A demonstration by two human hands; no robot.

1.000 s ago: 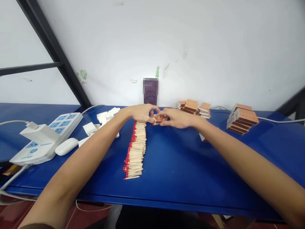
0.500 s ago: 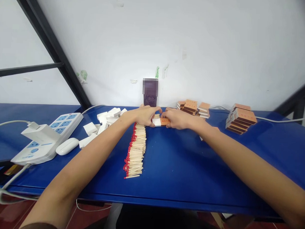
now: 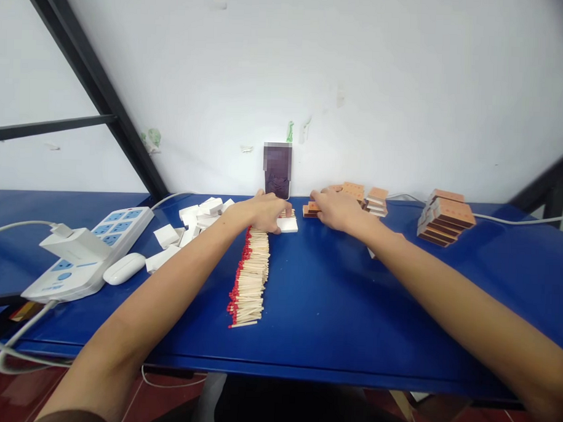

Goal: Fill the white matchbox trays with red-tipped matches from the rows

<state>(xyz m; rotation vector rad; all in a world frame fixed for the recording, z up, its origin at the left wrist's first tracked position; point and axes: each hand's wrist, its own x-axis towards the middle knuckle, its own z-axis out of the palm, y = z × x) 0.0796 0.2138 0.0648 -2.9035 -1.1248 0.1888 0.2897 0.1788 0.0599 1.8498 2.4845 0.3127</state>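
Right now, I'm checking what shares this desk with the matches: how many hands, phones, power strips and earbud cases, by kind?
Left hand and right hand: 2
Phone: 1
Power strip: 1
Earbud case: 1
Total: 5

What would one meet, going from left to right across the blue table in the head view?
Power strip, pile of white boxes, row of matches, single white box, right hand, rightmost stack of orange-brown boxes.
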